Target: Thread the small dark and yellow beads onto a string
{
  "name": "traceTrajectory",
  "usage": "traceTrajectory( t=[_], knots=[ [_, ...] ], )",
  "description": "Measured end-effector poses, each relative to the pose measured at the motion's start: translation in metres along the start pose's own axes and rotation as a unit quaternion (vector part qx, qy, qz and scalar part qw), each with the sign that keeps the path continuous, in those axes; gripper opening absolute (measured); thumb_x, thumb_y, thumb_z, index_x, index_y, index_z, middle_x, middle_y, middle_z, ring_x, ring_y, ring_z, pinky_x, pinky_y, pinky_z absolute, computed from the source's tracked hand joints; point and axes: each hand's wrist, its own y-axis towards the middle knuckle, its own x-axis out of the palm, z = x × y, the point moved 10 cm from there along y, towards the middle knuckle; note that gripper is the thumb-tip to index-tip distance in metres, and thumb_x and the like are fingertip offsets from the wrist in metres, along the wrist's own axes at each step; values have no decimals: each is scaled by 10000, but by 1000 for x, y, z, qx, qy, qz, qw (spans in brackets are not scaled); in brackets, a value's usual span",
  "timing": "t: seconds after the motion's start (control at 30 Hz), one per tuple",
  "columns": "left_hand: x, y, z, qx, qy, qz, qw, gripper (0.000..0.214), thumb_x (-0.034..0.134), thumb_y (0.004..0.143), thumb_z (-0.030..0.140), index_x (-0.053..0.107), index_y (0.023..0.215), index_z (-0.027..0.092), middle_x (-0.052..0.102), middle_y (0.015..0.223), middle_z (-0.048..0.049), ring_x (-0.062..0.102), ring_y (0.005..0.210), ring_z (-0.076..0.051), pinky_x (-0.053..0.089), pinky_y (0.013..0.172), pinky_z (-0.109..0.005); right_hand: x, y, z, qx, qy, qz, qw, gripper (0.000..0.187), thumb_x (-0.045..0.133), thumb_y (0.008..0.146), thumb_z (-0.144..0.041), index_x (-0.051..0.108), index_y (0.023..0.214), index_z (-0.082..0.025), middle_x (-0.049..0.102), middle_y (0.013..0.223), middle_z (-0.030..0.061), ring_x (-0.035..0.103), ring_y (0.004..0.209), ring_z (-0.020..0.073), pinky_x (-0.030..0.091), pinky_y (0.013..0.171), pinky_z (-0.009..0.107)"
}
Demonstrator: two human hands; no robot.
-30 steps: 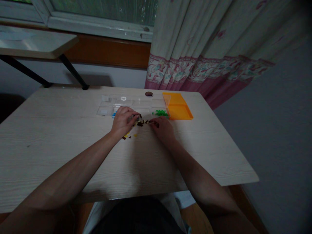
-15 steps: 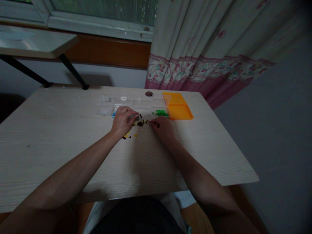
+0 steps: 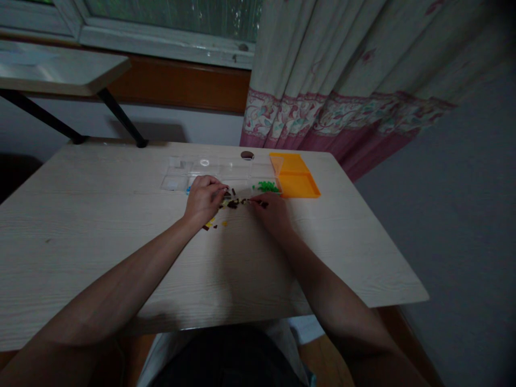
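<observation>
In the head view, a person's two bare arms reach forward over a pale wood-grain surface point(image 3: 161, 285). The left hand point(image 3: 204, 199) is curled, thumb and fingers drawn close; whether they grip a piece cannot be told. The right hand point(image 3: 274, 214) has its thumb and index fingertips brought near each other at the right end of a cluster of small dark brown and cream pieces point(image 3: 233, 204); what they pinch, if anything, is too small to tell. This cluster lies between the two hands, just in front of a clear compartment box point(image 3: 234, 169). Green pieces point(image 3: 266, 186) fill part of the box's front right section, near the right hand, and a bit of blue point(image 3: 188, 190) shows beside the left hand. Nearer the person, by the left wrist, lie a few yellow pieces point(image 3: 224, 223) and brown bits point(image 3: 205, 228). To the right of the box sits an orange tray point(image 3: 300, 185). Behind the box is a brown oval object point(image 3: 247, 155). Beyond the surface hang floral curtains point(image 3: 322, 70) beside a window point(image 3: 173, 19).
</observation>
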Motion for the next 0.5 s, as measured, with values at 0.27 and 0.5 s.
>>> traceTrajectory(
  t=[0.27,0.5],
  knots=[
    [0,0,1,5,-6,8,1000,158,585,903,272,728,950,226,629,930,-43,523,922,-199,440,829,-363,0,2,3,-2,22,11,1000,134,648,830,-281,757,854,-207,691,838,59,599,744,171,467,731,310],
    [-3,-1,8,22,-8,7,1000,158,576,915,272,717,956,216,631,950,-43,521,948,-196,436,853,-363,-1,2,4,19,77,16,997,160,659,814,-326,764,843,-208,698,819,56,595,710,165,465,707,310]
  ],
)
